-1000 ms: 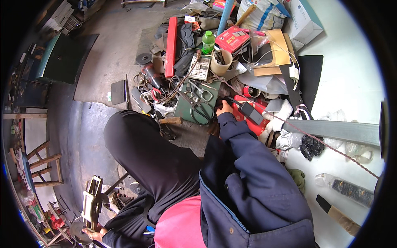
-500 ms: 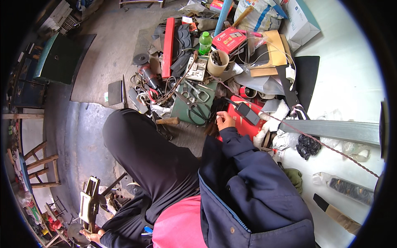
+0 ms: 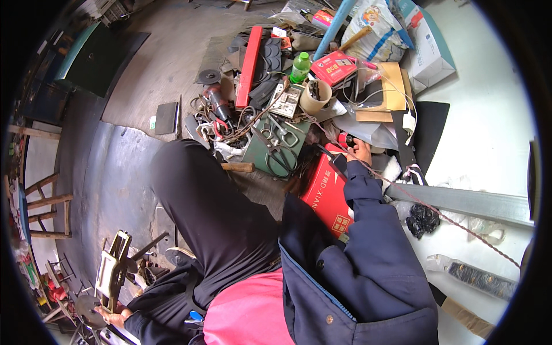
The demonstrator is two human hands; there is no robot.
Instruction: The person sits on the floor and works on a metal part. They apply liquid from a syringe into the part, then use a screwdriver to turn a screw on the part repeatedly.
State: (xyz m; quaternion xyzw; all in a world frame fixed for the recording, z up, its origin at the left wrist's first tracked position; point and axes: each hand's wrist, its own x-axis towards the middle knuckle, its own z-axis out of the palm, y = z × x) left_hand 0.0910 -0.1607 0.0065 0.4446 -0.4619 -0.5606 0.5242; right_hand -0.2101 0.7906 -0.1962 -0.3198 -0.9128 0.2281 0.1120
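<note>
My right hand [image 3: 360, 151] is at the right of the clutter, its fingers closed at a small red roll with a dark middle [image 3: 346, 140]. Under that forearm lies a flat red box [image 3: 324, 190] with a black handheld radio [image 3: 337, 163] on it, partly hidden by my sleeve. At the lower left my left hand [image 3: 114, 315] grips the lower end of an upright metal frame tool [image 3: 109, 273] with a pale plate. A dark disc [image 3: 89, 311] sits beside that hand. Scissors [image 3: 278, 158] rest on a green case [image 3: 257, 150] ahead of my knee.
Beyond the case stand a beige cup of tools [image 3: 314, 96] and a green bottle [image 3: 300, 67]. A red bar [image 3: 249, 66] and an angle grinder [image 3: 217, 102] lie left of them. A metal rail [image 3: 460, 202] and twisted cord [image 3: 454, 221] cross the right side.
My right hand has moved right and away from me, from beside the radio to the red roll. My left hand still holds the metal frame tool. The whole view has shifted slightly.
</note>
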